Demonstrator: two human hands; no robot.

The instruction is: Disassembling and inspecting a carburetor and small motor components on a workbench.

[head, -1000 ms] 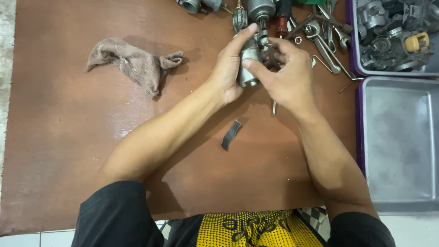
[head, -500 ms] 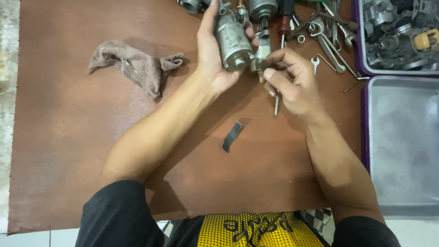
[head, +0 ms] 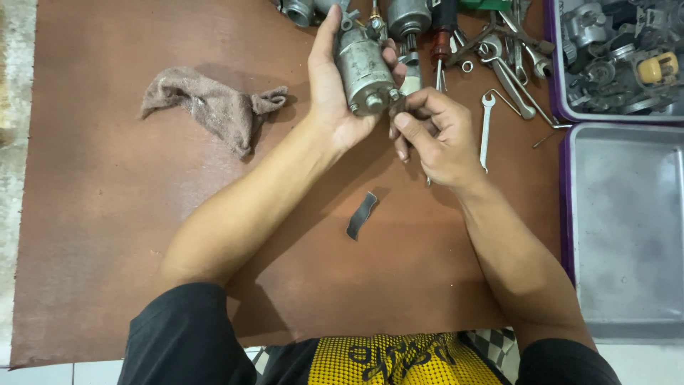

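**Motor held over the board, right fingers at its lower end**

The board [head: 142,271] carries a rag [head: 206,107] at left and spanners [head: 491,114] at right, beside a grey tray [head: 627,214]; the left hand [head: 335,93] is wrapped around the motor [head: 363,68], raised clear of the board; the motor's long axis runs away from the body, near end tipped right; the right hand [head: 442,139] sits just below that end, thumb and forefinger pinched closed on a small fitting there, too small to identify; a metal strip [head: 361,214] lies below both hands.

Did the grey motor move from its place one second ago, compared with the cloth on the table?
Yes. The left hand has turned the grey motor more upright and carried it toward the table's far edge, slightly nearer the cloth.
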